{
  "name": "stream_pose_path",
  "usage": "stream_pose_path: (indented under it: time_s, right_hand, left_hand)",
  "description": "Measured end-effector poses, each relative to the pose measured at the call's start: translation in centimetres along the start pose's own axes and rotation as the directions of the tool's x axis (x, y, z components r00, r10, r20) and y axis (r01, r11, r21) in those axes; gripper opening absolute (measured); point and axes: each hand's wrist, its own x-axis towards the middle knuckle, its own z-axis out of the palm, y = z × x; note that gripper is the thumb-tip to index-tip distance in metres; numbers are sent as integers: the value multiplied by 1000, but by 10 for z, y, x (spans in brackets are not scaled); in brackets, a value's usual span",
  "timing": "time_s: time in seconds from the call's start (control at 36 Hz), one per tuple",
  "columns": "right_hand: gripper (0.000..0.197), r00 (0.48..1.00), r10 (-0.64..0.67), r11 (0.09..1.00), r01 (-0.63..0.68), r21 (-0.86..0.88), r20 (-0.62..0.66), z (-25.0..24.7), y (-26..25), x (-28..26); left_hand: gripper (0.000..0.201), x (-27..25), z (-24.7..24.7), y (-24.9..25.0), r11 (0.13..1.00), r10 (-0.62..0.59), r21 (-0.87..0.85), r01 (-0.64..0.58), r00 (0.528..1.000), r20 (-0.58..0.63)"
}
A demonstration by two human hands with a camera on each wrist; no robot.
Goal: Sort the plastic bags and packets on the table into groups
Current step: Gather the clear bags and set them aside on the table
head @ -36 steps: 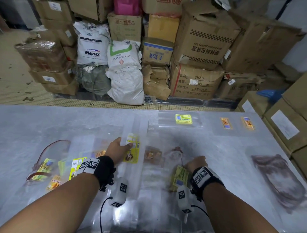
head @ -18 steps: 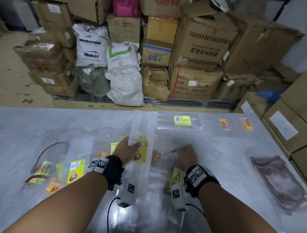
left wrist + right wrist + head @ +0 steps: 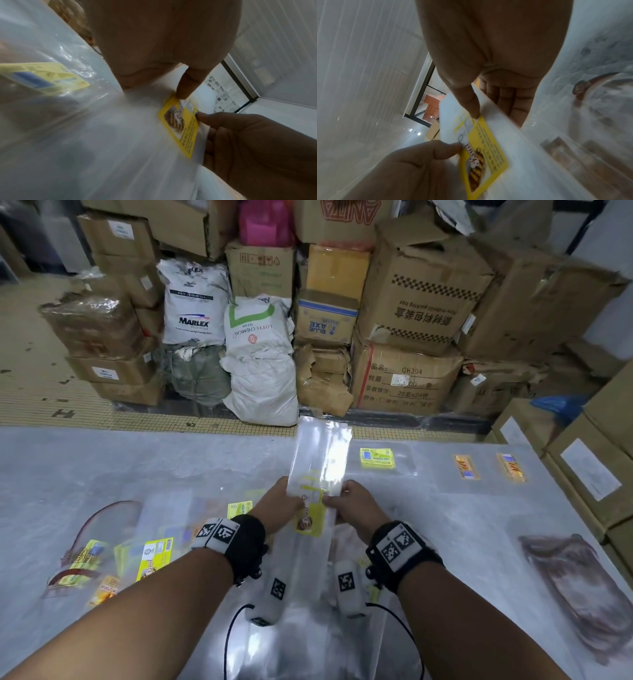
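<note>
Both hands hold one long clear plastic bag (image 3: 322, 453) with a yellow label (image 3: 310, 517) up above the table's middle. My left hand (image 3: 284, 501) pinches its left edge and my right hand (image 3: 349, 503) pinches its right edge. The left wrist view shows the yellow label (image 3: 181, 125) between my left thumb and the right hand's fingers. In the right wrist view, the same label (image 3: 482, 152) sits between both thumbs. More clear bags with yellow labels (image 3: 154, 556) lie at the left. A yellow-labelled bag (image 3: 376, 457) and two orange-labelled ones (image 3: 466, 467) lie at the back.
The table (image 3: 68, 474) is covered in shiny clear plastic. A brownish packet (image 3: 579, 583) lies at the right edge. A clear bag with a red handle (image 3: 92, 529) lies at the far left. Cardboard boxes (image 3: 424, 302) and white sacks (image 3: 260, 354) are stacked behind the table.
The left hand has lifted the yellow-labelled clear bag off the table. The right hand left the packets in front of it and came over to pinch the bag's right edge.
</note>
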Motion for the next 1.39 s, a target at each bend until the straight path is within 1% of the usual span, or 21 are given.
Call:
stream_pose_path:
  time_s: [0.06,0.11,0.17,0.25,0.39,0.47,0.53,0.58,0.67,0.72,0.81,0.86,0.94,1.03,1.11,1.22,1.25,1.28,1.31,1.36,1.39]
  right_hand:
    - [15,999,-39,998,39,-43,-5,-4,-3,2]
    - [21,994,-76,995,69,-78,-78,-11,-7,4]
    - [33,982,-100,994,93,-50,-162,-19,-9,10]
    - [43,963,-110,992,120,28,-245,-34,-14,18]
    - [67,932,-154,987,159,-13,-329,-68,-19,29]
    - [74,910,-189,981,189,-36,-368,-88,-21,31]
    - [87,902,-223,975,207,-83,-371,-102,-21,33]
    - [86,902,-248,966,205,-156,-353,-115,-21,34]
    - [69,908,-274,950,203,-238,-316,-128,-22,37]
    - [53,913,-270,948,196,-250,-306,-134,-24,40]
    - [27,916,-253,961,202,-190,-311,-141,-27,43]
    - [16,914,-255,962,206,-181,-314,-147,-25,44]
    - [19,909,-257,958,196,-208,-327,-155,-20,45]
    - [12,909,-245,964,191,-186,-336,-162,-14,45]
    - [8,906,-214,974,170,-149,-366,-172,-4,47]
    - [11,907,-123,992,100,-78,-402,-189,12,47]
    - [9,911,-101,994,79,-71,-401,-192,15,47]
    - [14,913,-87,996,66,-65,-399,-196,20,48]
    - [28,916,-67,997,48,-58,-396,-201,26,51]
    - [61,925,-50,998,34,-49,-375,-213,43,61]
    - [70,932,-44,999,29,-46,-360,-216,46,63]
  left_hand:
    - [21,3,-1,6,995,25,93,-25,1000,1]
    - [21,7,-3,15,982,65,178,-66,998,10]
    - [23,11,-7,27,958,94,268,-96,995,22]
    - [27,15,-13,46,900,118,417,-125,992,44]
    - [39,32,-9,78,721,170,670,-177,982,77]
    - [36,41,-1,92,605,211,765,-221,971,114]
    - [37,49,6,99,509,255,821,-257,956,142]
    - [39,55,14,104,441,271,851,-285,946,176]
    - [41,64,26,109,388,261,870,-304,942,212]
    - [42,70,33,111,389,254,865,-317,939,230]
    - [43,80,40,113,399,241,852,-339,935,259]
    - [47,87,43,114,400,234,849,-345,934,269]
    - [50,97,47,113,405,218,847,-343,937,274]
    - [43,107,49,109,429,233,832,-353,933,275]
    - [37,116,47,100,451,211,825,-342,938,274]
    - [33,129,41,84,546,160,795,-262,965,208]
    - [27,130,40,82,587,154,770,-250,968,196]
    - [18,132,41,80,632,151,740,-232,973,175]
    - [7,133,41,77,674,158,705,-222,975,156]
    - [17,137,45,69,734,170,654,-184,982,85]
    - [19,138,48,66,745,172,648,-158,984,42]
